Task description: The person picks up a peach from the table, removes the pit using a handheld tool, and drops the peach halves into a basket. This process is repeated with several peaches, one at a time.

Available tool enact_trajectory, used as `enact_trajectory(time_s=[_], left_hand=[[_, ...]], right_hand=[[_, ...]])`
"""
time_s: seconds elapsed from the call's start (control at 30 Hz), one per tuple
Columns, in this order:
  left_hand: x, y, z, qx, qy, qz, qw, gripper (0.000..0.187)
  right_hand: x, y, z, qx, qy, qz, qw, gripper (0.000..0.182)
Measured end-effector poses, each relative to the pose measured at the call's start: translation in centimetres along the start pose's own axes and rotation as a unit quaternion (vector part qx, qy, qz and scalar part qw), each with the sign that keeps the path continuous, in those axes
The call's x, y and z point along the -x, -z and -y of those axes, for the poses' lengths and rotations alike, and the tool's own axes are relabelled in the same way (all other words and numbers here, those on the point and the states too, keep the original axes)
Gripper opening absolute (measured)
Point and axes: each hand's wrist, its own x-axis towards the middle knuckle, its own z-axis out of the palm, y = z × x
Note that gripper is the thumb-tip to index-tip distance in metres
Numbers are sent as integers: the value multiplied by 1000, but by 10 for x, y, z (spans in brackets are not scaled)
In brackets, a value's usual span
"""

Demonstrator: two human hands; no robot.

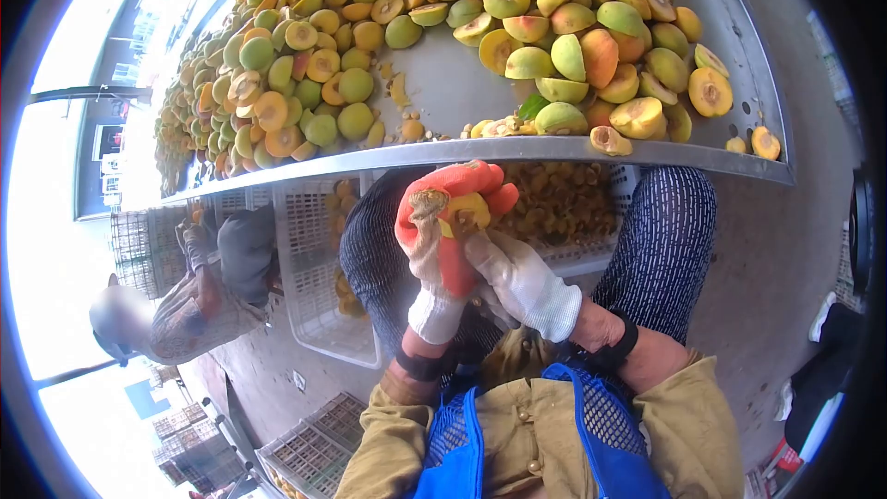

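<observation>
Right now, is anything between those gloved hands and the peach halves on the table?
Yes: the table's metal rim runs between the peach halves and both the left hand and right hand.

"What colour is your left glove [453, 261]?"
"Orange, with a white cuff [435, 316]; my right glove [528, 285] is white."
"And your trousers [661, 249]?"
"Dark blue, dashed with white."
"The fruit [356, 86]?"
"Green and yellow, some blushed orange-red."

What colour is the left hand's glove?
The left glove is orange-red over the fingers, white at the cuff; the head view shows it.
</observation>
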Motion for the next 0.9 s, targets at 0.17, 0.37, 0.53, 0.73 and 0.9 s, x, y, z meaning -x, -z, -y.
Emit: enact_trajectory(time_s=[0.17, 0.37, 0.53, 0.73, 0.9], left_hand=[[0, -3, -5, 3, 32, -18, 999, 56], [-2, 1, 5, -45, -22, 16, 999, 54], [-5, 2, 0, -68, -39, 51, 996, 53], [-10, -23, -16, -16, 60, 24, 998, 61], [-13, -20, -18, -44, 120, -18, 992, 58]], right_hand=[[-12, -5, -23, 1, 104, -15, 994, 48], [-18, 2, -37, 241, 229, -72, 940, 48], [-7, 1, -6, 57, 80, -4, 995, 43], [-8, 2, -10, 168, 177, -99, 965, 41], [-11, 2, -15, 192, 183, -107, 958, 36]])
